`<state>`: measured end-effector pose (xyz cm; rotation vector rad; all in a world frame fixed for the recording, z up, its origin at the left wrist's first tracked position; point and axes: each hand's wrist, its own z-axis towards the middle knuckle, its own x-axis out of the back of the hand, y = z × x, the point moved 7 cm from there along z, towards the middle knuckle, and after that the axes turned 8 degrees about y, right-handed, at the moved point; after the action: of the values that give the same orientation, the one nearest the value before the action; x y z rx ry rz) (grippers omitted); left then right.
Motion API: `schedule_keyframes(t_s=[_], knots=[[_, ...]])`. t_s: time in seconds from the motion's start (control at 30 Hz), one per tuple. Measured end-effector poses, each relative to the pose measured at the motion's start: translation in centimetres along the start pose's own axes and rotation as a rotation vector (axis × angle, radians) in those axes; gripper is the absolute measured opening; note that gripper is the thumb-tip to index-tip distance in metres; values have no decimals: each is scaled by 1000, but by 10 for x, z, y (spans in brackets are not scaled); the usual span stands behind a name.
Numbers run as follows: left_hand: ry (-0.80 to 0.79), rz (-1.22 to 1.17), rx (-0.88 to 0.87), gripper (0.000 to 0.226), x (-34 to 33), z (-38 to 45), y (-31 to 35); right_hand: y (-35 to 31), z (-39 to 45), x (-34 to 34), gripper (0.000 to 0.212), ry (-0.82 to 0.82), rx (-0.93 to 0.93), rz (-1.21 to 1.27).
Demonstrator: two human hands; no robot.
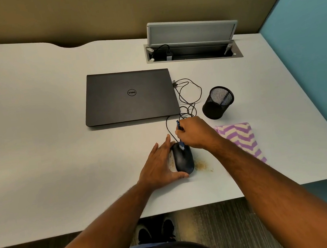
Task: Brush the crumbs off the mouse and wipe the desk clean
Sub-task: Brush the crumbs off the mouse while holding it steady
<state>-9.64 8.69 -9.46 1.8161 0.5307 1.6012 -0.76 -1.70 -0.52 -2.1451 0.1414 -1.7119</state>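
A black wired mouse [183,158] lies on the white desk [59,157] near its front edge. My left hand [161,165] grips the mouse from its left side, thumb at its near end. My right hand [194,133] holds a small blue brush [181,145] upright, its white bristles touching the mouse's front end. Tan crumbs [201,165] lie on the desk just right of the mouse, and a few more sit at its left edge. A folded purple-and-cream zigzag cloth [243,141] rests to the right, partly under my right forearm.
A shut dark laptop [130,96] lies behind the mouse, with a tangle of black cable [189,96] at its right. A black mesh pen cup [217,102] stands right of the cable. An open cable hatch [192,48] sits at the desk's back.
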Motion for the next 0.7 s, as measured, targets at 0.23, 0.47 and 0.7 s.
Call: schedule_keyframes(t_s=[0.23,0.47,0.7], knots=[[4,5,-12,135,0,0,0,8,-1,-8,23,-17,-63,86],[2,-3,-7,135,0,0,-1,6,5,0,20,48,-67,126],[7,0,-5,135,0,-1,-1,9,2,-6,17,-49,-79,50]])
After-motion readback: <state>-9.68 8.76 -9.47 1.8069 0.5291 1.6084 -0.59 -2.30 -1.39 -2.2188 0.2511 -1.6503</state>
